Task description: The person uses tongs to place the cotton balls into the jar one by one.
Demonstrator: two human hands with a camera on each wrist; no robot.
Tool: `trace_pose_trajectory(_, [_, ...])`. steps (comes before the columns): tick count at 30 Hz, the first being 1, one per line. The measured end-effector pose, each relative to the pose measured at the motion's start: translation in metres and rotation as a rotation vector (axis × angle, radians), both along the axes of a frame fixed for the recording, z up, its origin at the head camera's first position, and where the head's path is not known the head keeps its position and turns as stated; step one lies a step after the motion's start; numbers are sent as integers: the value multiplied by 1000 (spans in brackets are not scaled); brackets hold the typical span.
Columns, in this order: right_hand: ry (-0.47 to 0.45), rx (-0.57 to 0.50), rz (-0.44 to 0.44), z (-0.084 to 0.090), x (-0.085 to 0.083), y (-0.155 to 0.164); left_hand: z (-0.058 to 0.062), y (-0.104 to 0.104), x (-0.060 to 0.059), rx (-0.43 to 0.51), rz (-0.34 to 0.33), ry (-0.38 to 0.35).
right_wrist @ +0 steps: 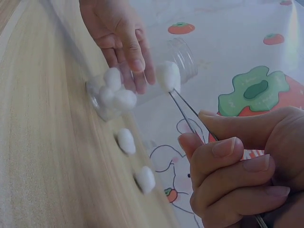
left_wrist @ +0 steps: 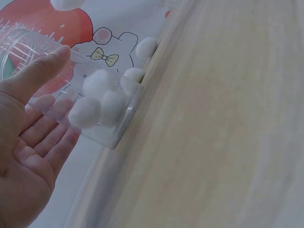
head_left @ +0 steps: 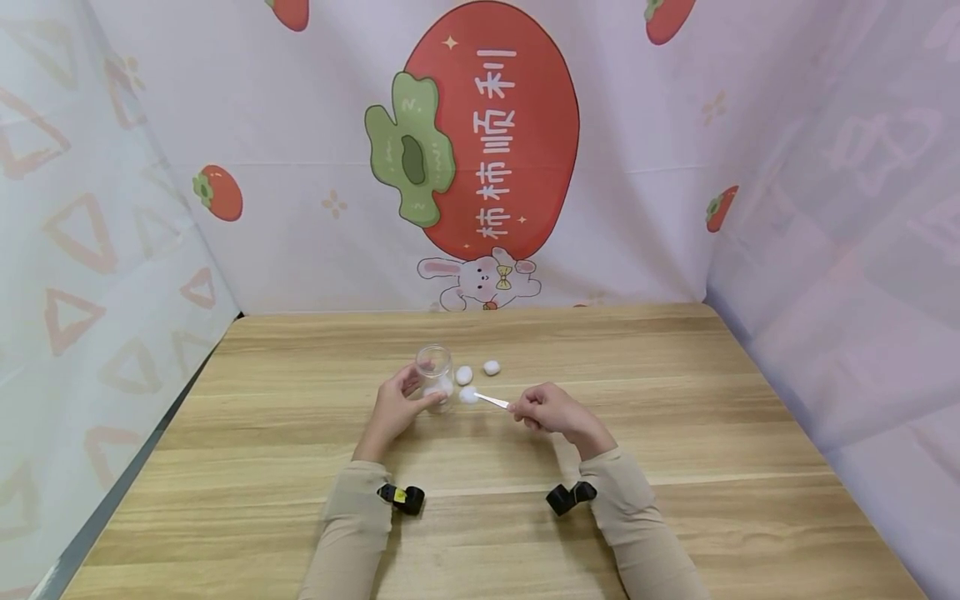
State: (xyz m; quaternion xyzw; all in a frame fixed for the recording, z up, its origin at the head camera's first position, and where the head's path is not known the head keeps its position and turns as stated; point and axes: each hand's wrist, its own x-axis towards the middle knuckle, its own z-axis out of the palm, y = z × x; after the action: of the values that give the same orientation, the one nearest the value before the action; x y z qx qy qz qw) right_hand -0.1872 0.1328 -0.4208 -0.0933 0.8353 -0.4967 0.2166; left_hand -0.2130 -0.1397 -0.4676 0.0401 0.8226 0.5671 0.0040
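My left hand [head_left: 393, 408] holds a clear jar [head_left: 435, 364] upright on the table, thumb on one side and fingers round the other. Cotton balls [left_wrist: 99, 102] lie at the bottom of the jar, and its mouth is uncovered. My right hand [head_left: 551, 408] pinches metal tweezers [right_wrist: 187, 114] between thumb and fingers. A cotton ball [right_wrist: 168, 76] is caught in the tweezer tips, raised off the table beside the jar's upper part. Two more cotton balls, a nearer one [head_left: 464, 375] and a farther one [head_left: 491, 367], rest on the table right of the jar.
The wood-grain table [head_left: 480, 533] reaches back to a printed cloth [head_left: 300, 242] with a large persimmon and a rabbit. More cloth hangs along the left and right sides. Each sleeved forearm wears a black wrist camera [head_left: 408, 500].
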Motion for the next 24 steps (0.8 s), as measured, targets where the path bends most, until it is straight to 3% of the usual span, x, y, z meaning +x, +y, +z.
trace_pose_trajectory(24, [27,-57,9,18,-5,-5,-3,0,-1,3,3,6])
